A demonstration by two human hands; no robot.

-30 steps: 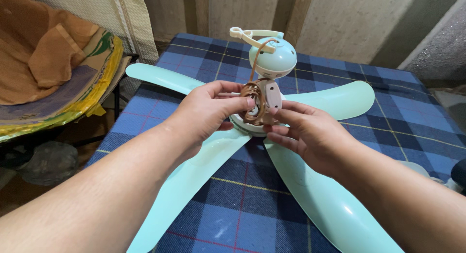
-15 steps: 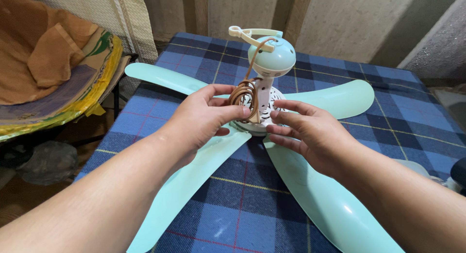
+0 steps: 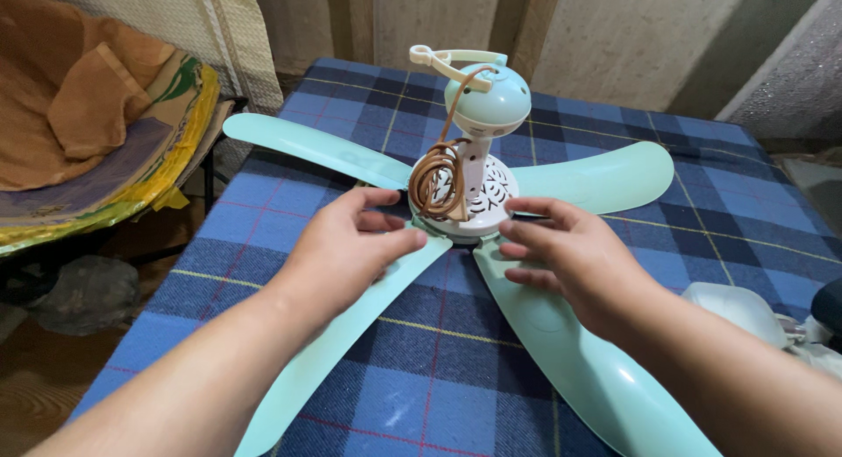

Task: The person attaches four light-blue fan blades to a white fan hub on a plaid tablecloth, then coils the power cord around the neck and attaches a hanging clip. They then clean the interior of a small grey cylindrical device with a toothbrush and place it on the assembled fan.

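Seeing orange cloth [image 3: 79,80] heaped on a chair beyond the table's left edge. On the blue plaid tablecloth [image 3: 438,369] sits a mint-green plastic ceiling fan [image 3: 478,181], smooth curved blades splayed from mid-table toward the edges. My left hand [image 3: 351,246] is loosely curled, gripping nothing, just beside the white vented hub. Coiled brown cord [image 3: 438,181] hangs on the stem. My right hand [image 3: 570,255] is open, empty, near the hub's right side.

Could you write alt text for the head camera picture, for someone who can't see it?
Two bare hands, left hand and right hand, reach toward the hub of a mint-green fan lying on a blue plaid cloth. A coiled brown cord hangs beside the fan's stem; neither hand holds it.
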